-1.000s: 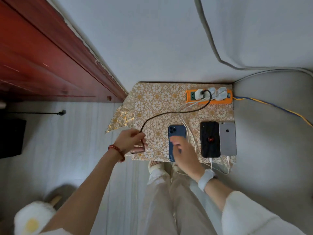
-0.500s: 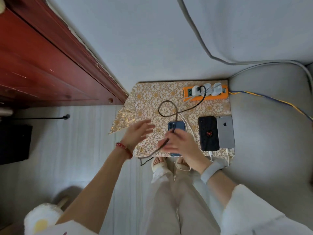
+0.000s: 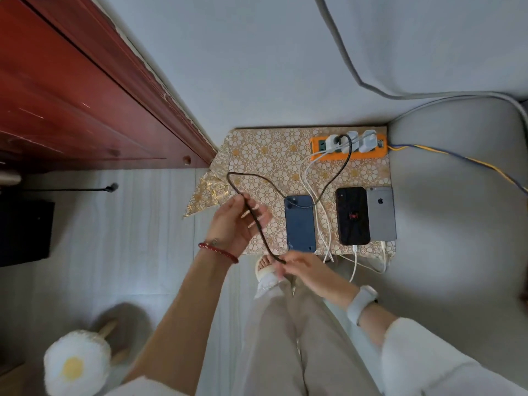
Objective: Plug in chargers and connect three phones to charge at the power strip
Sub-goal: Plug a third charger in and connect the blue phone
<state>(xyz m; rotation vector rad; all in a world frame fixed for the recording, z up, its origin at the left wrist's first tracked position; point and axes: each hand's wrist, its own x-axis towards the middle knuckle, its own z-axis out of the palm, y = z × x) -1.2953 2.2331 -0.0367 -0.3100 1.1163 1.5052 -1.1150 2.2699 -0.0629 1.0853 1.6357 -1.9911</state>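
Right fingers [image 3: 288,262] pinching black cable [image 3: 258,224] end, left fingers [image 3: 254,215] loosely spread beneath it

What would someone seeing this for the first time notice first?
Probably the orange power strip at the far edge of the gold floral mat, crowded with white chargers. Next, the black cable looping from the strip across the left hand to the right hand, which pinches its free end. Three phones lie face down in a row: blue phone, black phone, grey phone.
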